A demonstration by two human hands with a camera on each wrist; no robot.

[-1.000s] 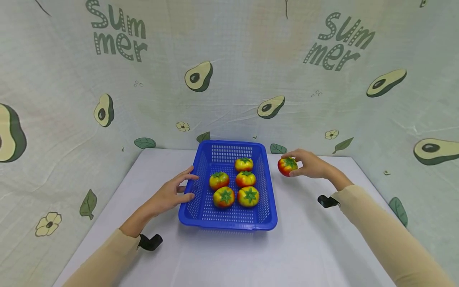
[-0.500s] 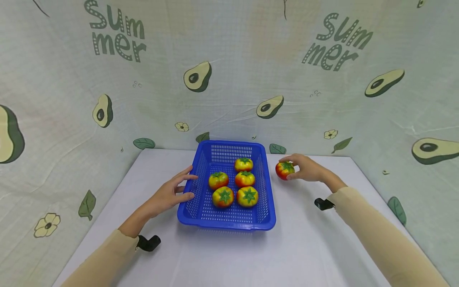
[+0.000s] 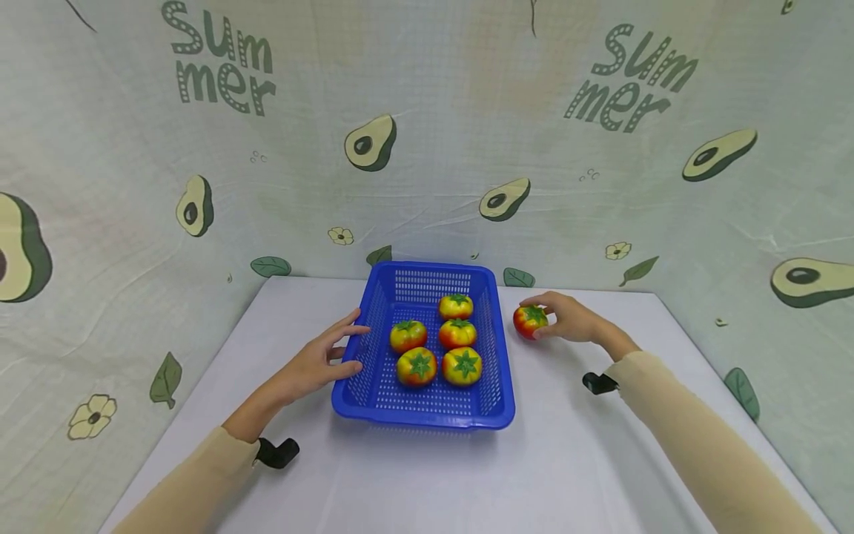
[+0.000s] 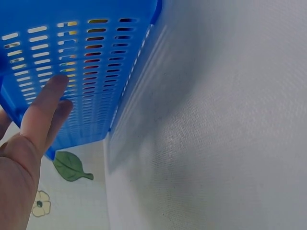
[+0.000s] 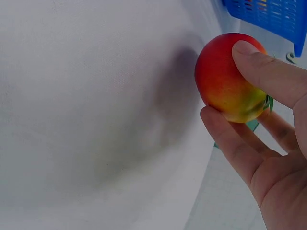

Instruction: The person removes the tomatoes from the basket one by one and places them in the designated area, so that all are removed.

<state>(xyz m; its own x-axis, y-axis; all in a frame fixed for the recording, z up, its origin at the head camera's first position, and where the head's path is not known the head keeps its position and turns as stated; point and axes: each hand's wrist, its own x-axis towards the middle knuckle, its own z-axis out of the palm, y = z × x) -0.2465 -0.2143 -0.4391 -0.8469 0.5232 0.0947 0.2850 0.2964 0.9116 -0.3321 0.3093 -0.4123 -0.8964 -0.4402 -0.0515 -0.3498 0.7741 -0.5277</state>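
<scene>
To the right of the blue plastic basket (image 3: 423, 417), my right hand (image 3: 574, 317) holds a red and yellow tomato (image 3: 530, 322) with a green star-shaped top. Thumb and fingers grip its sides in the right wrist view, where the tomato (image 5: 225, 72) casts a shadow on the cloth beside it. At the basket's left rim rests my left hand (image 3: 313, 365), its fingers loosely extended. Seen from the left wrist, fingers (image 4: 41, 115) touch the slotted outer wall. Several similar tomatoes (image 3: 416, 366) lie inside the basket, partly visible through its slots from the left wrist.
A white cloth-covered table (image 3: 427, 482) carries the basket. Behind and at both sides hangs a pale curtain (image 3: 427, 89) printed with avocados, leaves and lettering. A black wrist camera (image 3: 276, 452) sits below the left sleeve, another wrist camera (image 3: 599, 383) by the right.
My right hand has brought the tomato slightly left and nearer to me, beside the basket's right side. The left hand stays at the left rim, and the tomatoes inside lie as before.
</scene>
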